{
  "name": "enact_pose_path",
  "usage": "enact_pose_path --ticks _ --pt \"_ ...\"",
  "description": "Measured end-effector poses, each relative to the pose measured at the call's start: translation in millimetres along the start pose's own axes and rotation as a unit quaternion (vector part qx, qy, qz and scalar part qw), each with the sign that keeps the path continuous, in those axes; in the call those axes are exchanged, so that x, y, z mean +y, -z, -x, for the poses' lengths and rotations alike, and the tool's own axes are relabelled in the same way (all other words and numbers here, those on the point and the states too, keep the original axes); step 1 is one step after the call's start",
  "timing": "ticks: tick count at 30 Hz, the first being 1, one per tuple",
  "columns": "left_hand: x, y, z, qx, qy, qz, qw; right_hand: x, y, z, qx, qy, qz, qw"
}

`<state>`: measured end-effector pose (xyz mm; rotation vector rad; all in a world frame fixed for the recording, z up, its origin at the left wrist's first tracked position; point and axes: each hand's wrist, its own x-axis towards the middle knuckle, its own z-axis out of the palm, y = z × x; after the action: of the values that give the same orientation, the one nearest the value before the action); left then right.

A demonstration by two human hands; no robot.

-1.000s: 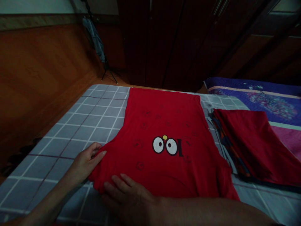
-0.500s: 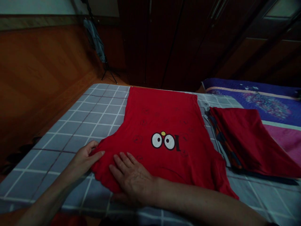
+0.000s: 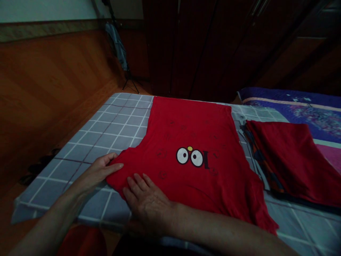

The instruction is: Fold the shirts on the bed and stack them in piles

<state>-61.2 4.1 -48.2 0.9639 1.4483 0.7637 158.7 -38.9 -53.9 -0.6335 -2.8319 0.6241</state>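
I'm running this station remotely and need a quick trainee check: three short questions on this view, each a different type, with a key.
1. True or false: the right hand is balled into a fist on the red T-shirt.

2. What does the left hand hold?
A) a wardrobe handle
B) the sleeve
C) the floral bedspread

3. Fill in the blank: the folded clothes lie to the ____ of the T-shirt, on the checked sheet.

Key:
1. False; its fingers are stretched out over the cloth.
2. B
3. right
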Motion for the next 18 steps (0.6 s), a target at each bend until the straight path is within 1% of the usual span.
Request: enact_pose_path --ticks 3,5,7,9,10,13,15,18 --pt "-5.0 3.5 -2.4 0.023 -0.027 0.005 0.999 0.7 2.7 -2.6 -0.016 0.036 -0.030 0.999" --pt "-6.6 5.1 -3.4 0.027 -0.020 0.022 0.999 2.8 3.5 -5.2 0.008 0.013 -0.031 0.999" --pt "-5.9 5.9 -3.5 0.016 -0.002 0.039 0.999 7.1 1.2 -9.9 0.041 -0.042 -0.010 0.998" --pt "-3.5 5.8 -2.8 0.006 0.021 0.056 0.998 12.3 -3.8 -15.9 0.055 -0.075 0.014 0.996" --pt "-2.0 5.2 -2.3 0.003 0.035 0.065 0.997 14.8 -6.6 -18.6 0.056 -0.077 0.024 0.995" --pt "2.2 1.0 -0.3 0.007 0.063 0.097 0.993 19.9 -13.1 -23.5 0.048 -0.050 0.045 0.997" --pt "4.2 -4.5 0.4 0.019 0.055 0.103 0.993 21.5 -15.0 -24.2 0.051 -0.042 0.051 0.997" --pt "7.4 -18.1 0.0 0.031 0.000 0.058 0.998 21.6 -16.9 -23.6 0.059 -0.042 0.060 0.996"
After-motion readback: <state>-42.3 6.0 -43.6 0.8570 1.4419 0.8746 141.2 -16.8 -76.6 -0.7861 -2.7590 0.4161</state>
